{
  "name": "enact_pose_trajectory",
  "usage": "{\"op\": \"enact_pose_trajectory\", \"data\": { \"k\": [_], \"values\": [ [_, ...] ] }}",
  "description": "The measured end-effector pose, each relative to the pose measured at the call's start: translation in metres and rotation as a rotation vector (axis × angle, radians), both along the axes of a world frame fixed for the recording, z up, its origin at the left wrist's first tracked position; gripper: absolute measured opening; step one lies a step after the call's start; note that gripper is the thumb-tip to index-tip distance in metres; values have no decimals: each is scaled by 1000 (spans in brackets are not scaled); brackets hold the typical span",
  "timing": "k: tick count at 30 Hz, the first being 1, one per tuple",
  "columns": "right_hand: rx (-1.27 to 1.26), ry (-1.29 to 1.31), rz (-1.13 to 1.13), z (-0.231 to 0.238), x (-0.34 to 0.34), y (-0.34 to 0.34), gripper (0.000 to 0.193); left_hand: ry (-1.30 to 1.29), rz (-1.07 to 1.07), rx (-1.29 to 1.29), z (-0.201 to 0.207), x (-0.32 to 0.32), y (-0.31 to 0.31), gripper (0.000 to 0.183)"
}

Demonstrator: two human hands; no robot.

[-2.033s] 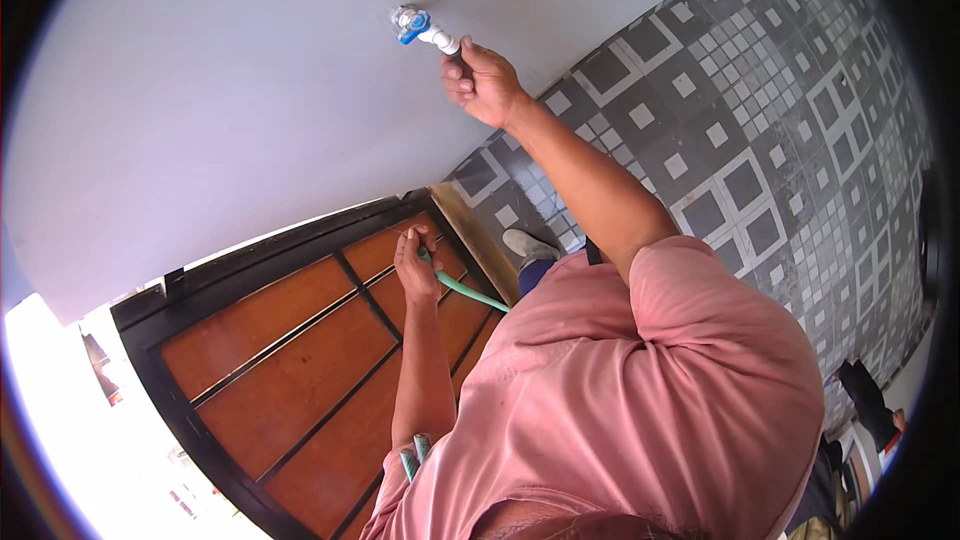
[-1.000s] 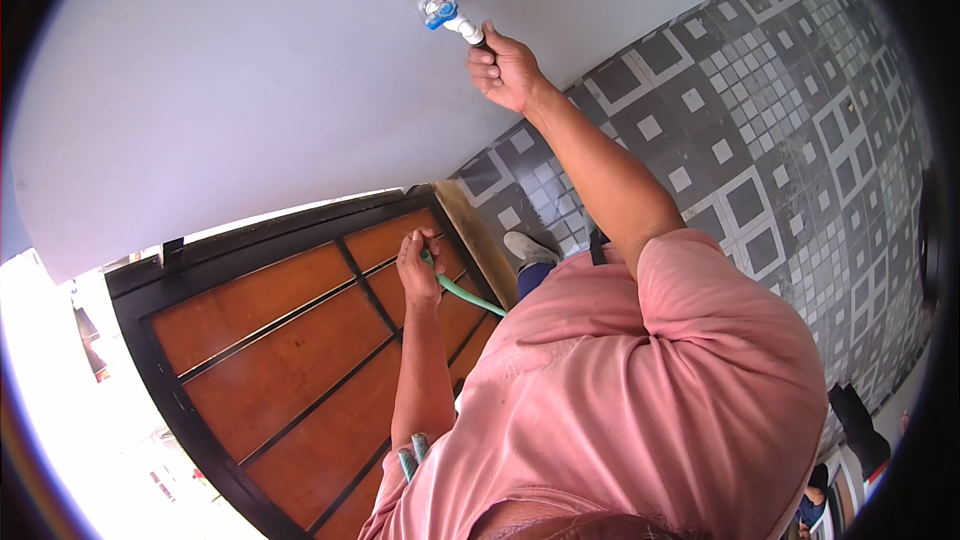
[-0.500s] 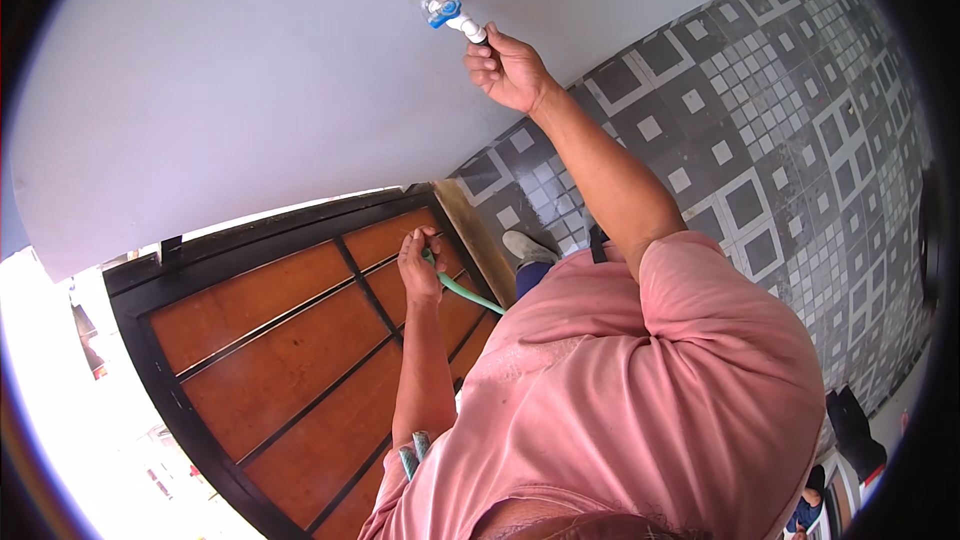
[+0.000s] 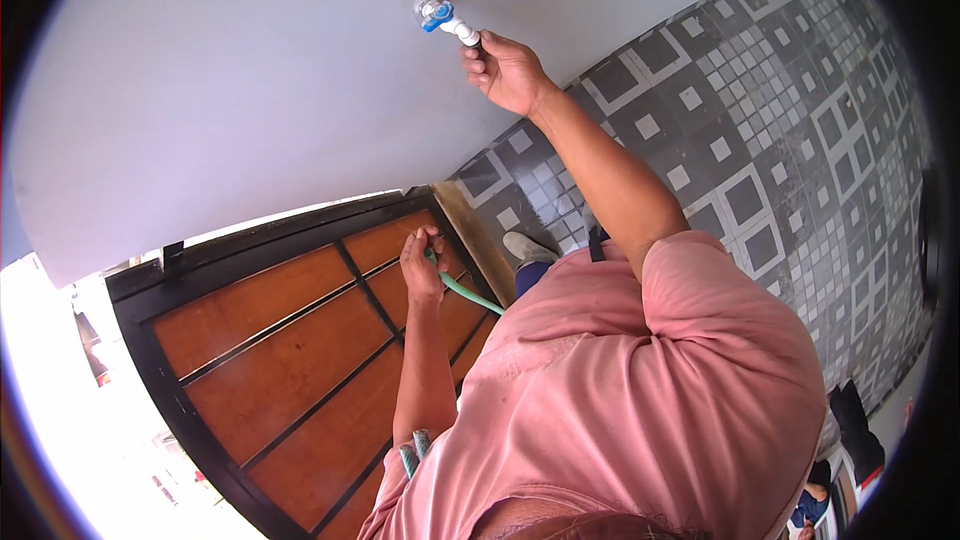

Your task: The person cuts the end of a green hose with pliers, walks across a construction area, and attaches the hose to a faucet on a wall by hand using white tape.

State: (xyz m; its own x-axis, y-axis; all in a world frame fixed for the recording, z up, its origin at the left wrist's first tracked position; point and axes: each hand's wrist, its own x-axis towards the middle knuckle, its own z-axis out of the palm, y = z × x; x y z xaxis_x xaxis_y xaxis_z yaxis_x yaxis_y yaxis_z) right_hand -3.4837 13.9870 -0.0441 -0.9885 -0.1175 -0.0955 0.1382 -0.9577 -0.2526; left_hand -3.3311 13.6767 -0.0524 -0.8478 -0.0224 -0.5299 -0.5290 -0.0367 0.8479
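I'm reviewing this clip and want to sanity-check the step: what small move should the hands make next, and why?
Probably bring the left hand with its green hose up toward the tap: the right hand grips a dark piece at the spout's end, while the hose is apart from it. Whether that piece sits tight, I cannot tell.

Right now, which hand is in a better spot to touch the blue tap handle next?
Probably the right hand: it holds the dark piece at the white spout, near the blue handle. The left hand is farther away and holds a green hose.
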Motion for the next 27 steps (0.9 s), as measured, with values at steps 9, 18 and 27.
{"op": "enact_pose_trajectory", "data": {
  "k": [9,18,27],
  "values": [
    [-64,-7,99,-10,-2,3,28,-20,10,-7,-2,6,-5,20],
    [-197,204,234,-17,-15,3,28,-1,19,-15,4,11,-8,20],
    [-122,112,56,-18,-9,2,27,-16,44,-9,4,13,-13,20]
  ]
}}
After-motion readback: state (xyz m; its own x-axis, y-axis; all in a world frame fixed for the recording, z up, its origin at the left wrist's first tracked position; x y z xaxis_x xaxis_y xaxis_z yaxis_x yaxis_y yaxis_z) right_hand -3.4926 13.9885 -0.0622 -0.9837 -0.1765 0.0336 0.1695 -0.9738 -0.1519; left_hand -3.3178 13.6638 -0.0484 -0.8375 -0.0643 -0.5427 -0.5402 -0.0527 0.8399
